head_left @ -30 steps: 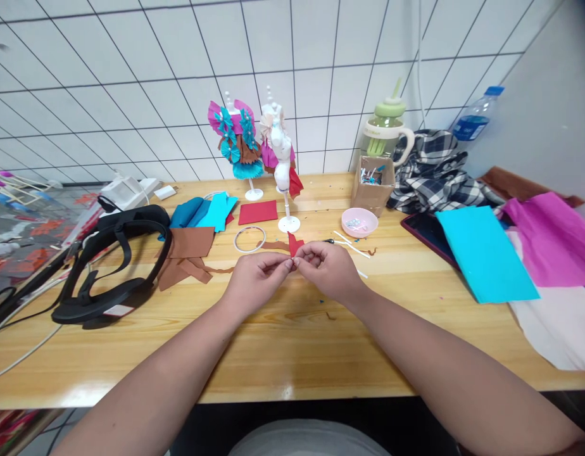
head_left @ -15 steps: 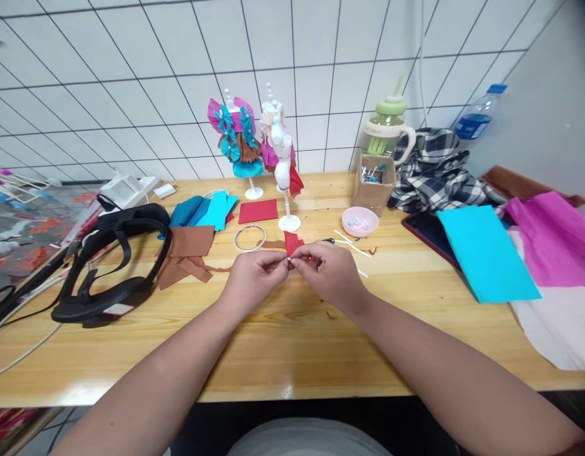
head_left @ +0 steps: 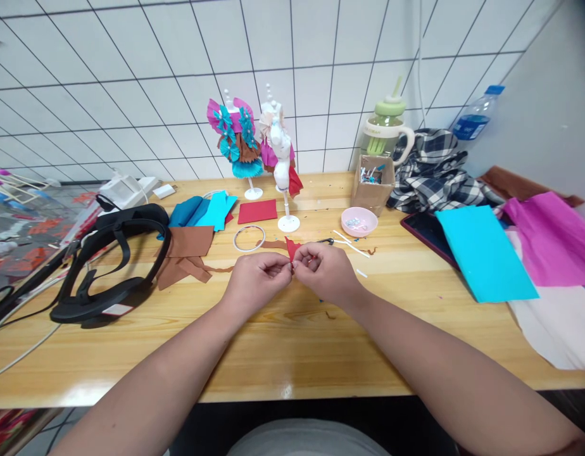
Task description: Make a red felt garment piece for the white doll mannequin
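Observation:
My left hand [head_left: 257, 280] and my right hand [head_left: 323, 271] meet fingertip to fingertip above the middle of the wooden table [head_left: 292, 342]. Both pinch a small piece of red paper [head_left: 291, 248], which sticks up between the fingers. Just behind the hands stand a white mini mannequin [head_left: 282, 166] with red and pink paper on it and a second mannequin [head_left: 235, 136] dressed in magenta, teal and brown paper. A white tape ring [head_left: 249, 239] and a red paper square [head_left: 257, 211] lie beyond my left hand.
A black headset [head_left: 113, 263] lies at the left near brown [head_left: 187, 251] and teal paper scraps [head_left: 204, 212]. A pink bowl [head_left: 359, 221], cardboard box [head_left: 373, 182] and green cup [head_left: 386, 130] stand behind. Teal [head_left: 485, 252] and magenta sheets [head_left: 551, 235] cover the right.
My hands stay together and shift only slightly. The red paper has been worked between the fingers, so less of it shows above them than half a second ago.

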Available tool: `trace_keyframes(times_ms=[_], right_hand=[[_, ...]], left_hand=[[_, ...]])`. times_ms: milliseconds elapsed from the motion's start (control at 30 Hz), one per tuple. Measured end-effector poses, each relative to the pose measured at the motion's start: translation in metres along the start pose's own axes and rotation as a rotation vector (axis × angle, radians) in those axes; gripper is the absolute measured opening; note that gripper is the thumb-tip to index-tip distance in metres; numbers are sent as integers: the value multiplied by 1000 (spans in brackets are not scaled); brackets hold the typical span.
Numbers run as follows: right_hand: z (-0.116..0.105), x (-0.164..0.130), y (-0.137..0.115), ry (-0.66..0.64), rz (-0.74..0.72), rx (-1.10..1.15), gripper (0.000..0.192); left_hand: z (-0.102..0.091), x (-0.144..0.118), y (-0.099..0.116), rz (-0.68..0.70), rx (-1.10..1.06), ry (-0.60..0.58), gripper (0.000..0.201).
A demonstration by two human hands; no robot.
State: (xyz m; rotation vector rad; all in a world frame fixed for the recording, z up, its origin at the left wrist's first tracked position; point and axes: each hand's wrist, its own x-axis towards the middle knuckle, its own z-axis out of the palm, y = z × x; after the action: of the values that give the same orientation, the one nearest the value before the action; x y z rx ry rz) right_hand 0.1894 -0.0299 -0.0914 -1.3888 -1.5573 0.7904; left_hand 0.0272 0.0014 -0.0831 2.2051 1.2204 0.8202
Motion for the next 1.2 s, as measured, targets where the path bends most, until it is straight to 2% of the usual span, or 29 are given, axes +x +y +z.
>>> trace_keyframes(times_ms=[167, 367, 467, 667, 767, 867, 1000, 1100, 1167, 1200], right_hand=[[1, 5, 2, -43, 181, 301, 8], [-12, 18, 10, 57, 340, 536, 15], [-20, 24, 18, 107, 364, 559, 13], [-26, 30, 30, 181, 397, 611, 14], [-29, 32, 35, 224, 418, 591, 13], [-37, 36, 45, 293, 380, 485, 12], [-50, 41, 59, 317, 207, 111, 42], [-51, 39, 54, 353, 160, -121, 56], [-45, 34, 41, 282, 180, 5, 62], [-42, 31, 34, 176, 212, 138, 62]], left_hand=[[-1, 3, 2, -113, -291, -12, 12], [-1, 7, -6, -416, -930, -28, 16], [-4, 11, -7, -500, -1164, 33, 12], [-19, 19, -3, -523, -1418, 267, 7], [-25, 22, -2, -534, -1488, 342, 18], [-28, 22, -1, -547, -1509, 311, 24], [-26, 19, -3, -553, -1471, 198, 20], [-22, 15, -4, -486, -1342, 119, 16], [-20, 13, -4, -434, -1250, 82, 17], [-20, 12, -3, -421, -1224, 72, 17]])
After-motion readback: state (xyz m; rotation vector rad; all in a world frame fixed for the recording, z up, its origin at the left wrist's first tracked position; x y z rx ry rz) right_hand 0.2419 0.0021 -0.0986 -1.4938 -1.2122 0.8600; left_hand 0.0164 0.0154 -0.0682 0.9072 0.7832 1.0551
